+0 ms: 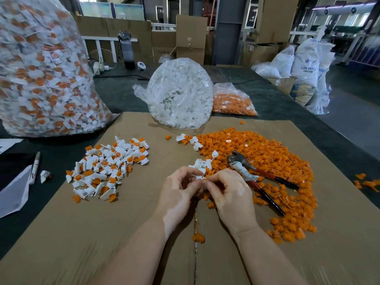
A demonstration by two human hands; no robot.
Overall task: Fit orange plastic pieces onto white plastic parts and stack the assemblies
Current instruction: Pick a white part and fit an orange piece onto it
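My left hand [181,189] and my right hand [228,190] meet over the middle of the cardboard sheet [102,233]. Together they pinch a small white plastic part [199,175] between their fingertips; whether an orange piece sits in it is hidden. Just beyond the fingers lie a few loose white parts [202,163]. A wide heap of orange pieces [267,161] spreads to the right. A pile of finished white-and-orange assemblies [107,167] lies to the left.
Red-handled pliers [257,177] rest on the orange heap beside my right hand. A bag of white parts [181,93] and a bag of orange pieces [232,100] stand behind. A tall bag of assemblies [41,68] fills the left. A pen [35,167] lies at the left edge.
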